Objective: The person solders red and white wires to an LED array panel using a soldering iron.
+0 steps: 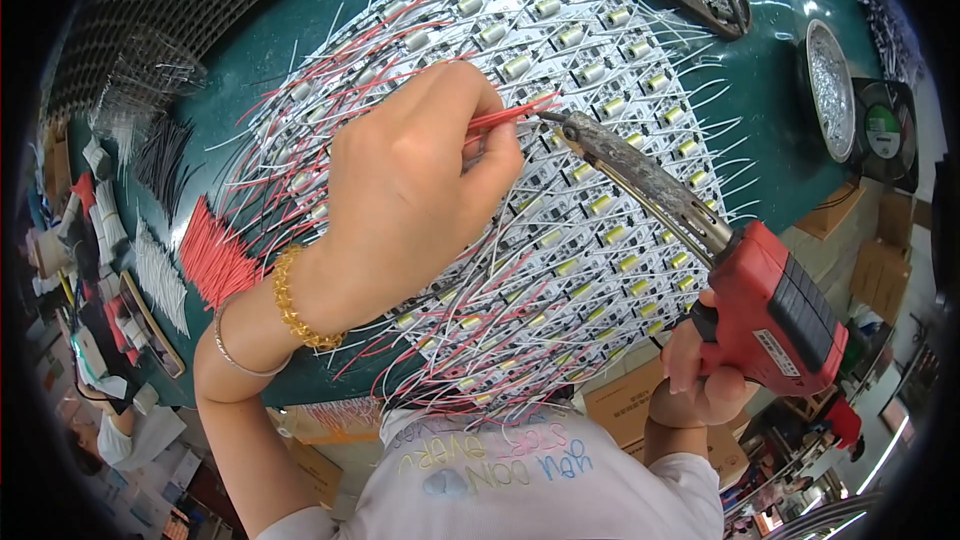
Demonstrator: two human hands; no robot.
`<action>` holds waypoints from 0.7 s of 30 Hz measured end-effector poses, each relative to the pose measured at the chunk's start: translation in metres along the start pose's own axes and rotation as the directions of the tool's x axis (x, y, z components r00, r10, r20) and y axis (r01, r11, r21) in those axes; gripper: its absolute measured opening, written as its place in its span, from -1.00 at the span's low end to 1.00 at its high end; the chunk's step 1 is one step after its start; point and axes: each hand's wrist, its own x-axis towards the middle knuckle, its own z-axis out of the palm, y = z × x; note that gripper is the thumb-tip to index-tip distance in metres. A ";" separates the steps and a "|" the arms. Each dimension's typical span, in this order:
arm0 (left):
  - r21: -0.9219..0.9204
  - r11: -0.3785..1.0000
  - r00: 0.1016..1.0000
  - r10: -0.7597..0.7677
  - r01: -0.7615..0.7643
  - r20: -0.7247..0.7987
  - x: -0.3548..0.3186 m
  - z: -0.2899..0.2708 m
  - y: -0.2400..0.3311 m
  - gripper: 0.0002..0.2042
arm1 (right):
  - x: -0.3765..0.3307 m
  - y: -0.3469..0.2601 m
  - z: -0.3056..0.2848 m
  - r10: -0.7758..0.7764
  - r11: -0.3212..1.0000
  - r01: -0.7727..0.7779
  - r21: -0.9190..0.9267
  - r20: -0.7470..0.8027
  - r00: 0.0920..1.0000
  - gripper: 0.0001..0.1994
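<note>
A large panel of small white circuit boards lies on the green tabletop, dotted with yellowish cylindrical components and many white and red wires. My left hand is over the panel, its fingers pinched on a few thin red wires that point right. Closed around the grip of a red and black soldering gun is my right hand, at the panel's right side. The gun's dark metal tip reaches the ends of the red wires; whether it touches them or the board, I cannot tell.
Left of the panel lie bundles of red wires, white wires and black wires. A soldering iron stand is at the far right, near a round metal dish and a solder spool. Cardboard boxes stand beyond the table.
</note>
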 end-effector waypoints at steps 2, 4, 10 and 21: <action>-0.075 0.990 0.990 -0.116 0.122 0.077 0.002 -0.004 0.001 -0.89 | 0.003 0.000 0.002 -0.021 1.000 0.021 -0.009 -0.003 1.000 -0.15; -0.099 0.986 0.986 -0.125 0.136 0.109 0.005 -0.009 -0.001 -0.91 | 0.003 0.000 0.003 -0.043 0.999 0.043 -0.018 -0.002 0.999 -0.15; -0.170 0.980 0.982 -0.075 0.104 0.172 0.008 -0.012 -0.004 -0.93 | 0.005 0.000 0.002 -0.082 0.996 0.083 0.040 -0.005 0.997 -0.16; -0.130 0.985 0.966 0.143 -0.117 0.216 0.017 -0.009 -0.007 -0.93 | 0.003 0.009 -0.009 -0.070 0.993 0.068 0.101 0.013 0.997 -0.15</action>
